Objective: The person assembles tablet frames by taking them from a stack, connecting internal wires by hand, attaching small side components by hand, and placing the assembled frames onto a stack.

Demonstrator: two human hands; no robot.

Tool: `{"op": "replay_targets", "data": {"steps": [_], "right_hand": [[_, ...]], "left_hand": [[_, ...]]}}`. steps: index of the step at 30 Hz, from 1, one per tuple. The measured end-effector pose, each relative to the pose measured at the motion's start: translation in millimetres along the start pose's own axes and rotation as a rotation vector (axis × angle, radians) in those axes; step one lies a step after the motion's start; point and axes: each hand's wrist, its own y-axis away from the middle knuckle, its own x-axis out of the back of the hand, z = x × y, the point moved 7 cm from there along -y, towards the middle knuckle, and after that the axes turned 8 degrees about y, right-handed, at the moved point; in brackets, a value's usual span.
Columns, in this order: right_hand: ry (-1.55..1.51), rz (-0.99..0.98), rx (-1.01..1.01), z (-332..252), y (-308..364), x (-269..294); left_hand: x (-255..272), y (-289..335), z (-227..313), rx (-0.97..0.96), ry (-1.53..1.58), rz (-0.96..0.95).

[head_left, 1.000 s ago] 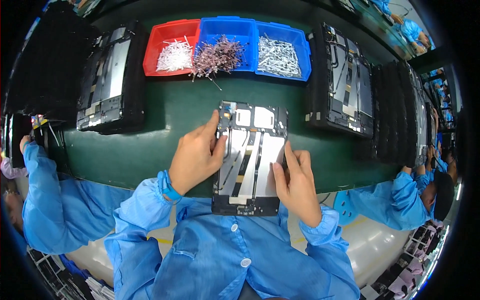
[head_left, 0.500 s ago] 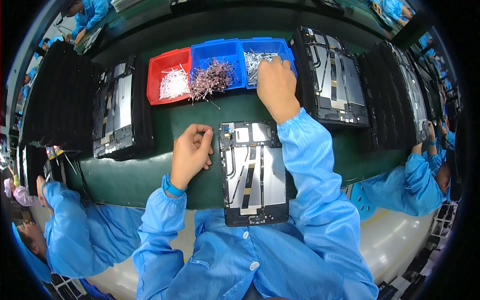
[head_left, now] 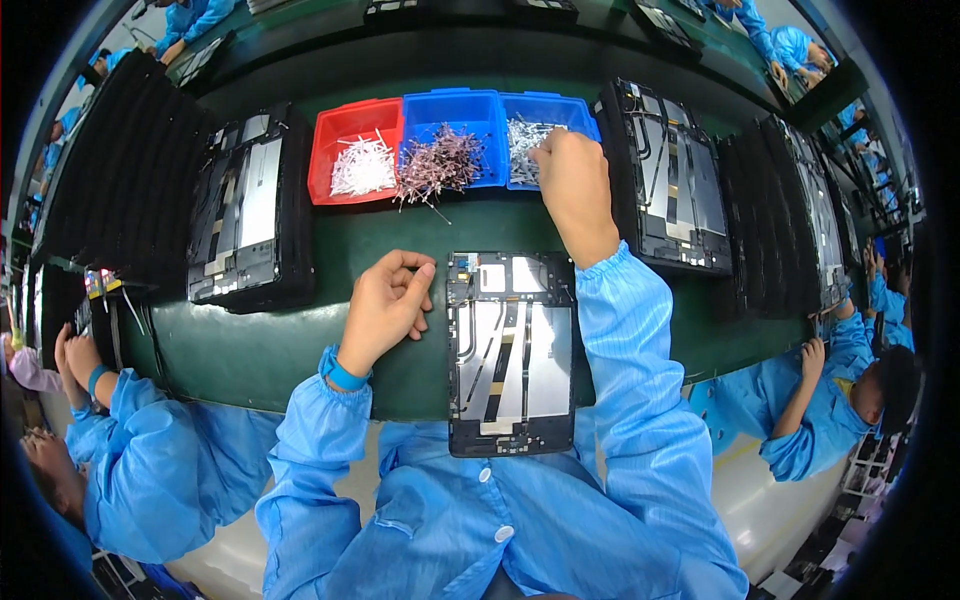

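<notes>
Worktop (head_left: pixel 370 235); tablet (head_left: pixel 512 360), across its near edge; rightmost bin (head_left: pixel 547 107), blue; right hand (head_left: pixel 578 190), over that bin, grip hidden, state indeterminable; left hand (head_left: pixel 385 310), beside the tablet, grip together, thumb to forefinger; silvery pins (head_left: pixel 524 140), in the bin.

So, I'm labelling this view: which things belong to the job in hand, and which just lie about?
Apparently in the job:
opened flat device
left hand beside it
right hand at the right blue bin

Lying about, seemingly untouched:
red bin
middle blue bin
stacked devices, left and right
</notes>
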Motion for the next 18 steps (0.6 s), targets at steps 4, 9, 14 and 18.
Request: {"op": "replay_targets", "data": {"steps": [4,9,14,18], "right_hand": [[-0.039,0.247,0.171,-20.1,17.4,26.0],[-1.024,-0.483,-0.258,-33.8,71.0,21.3],[-1.25,-0.595,-0.274,-37.0,107.0,13.9],[-1.194,-0.382,-0.104,-41.9,112.4,21.6]], "left_hand": [[1.7,2.6,-1.2,-0.019,0.078,0.04],[-24.2,16.6,27.7,-0.081,0.343,-0.048],[-36.5,19.3,30.3,-0.105,0.481,-0.074],[-35.7,19.9,25.1,-0.066,0.475,-0.068]]}}
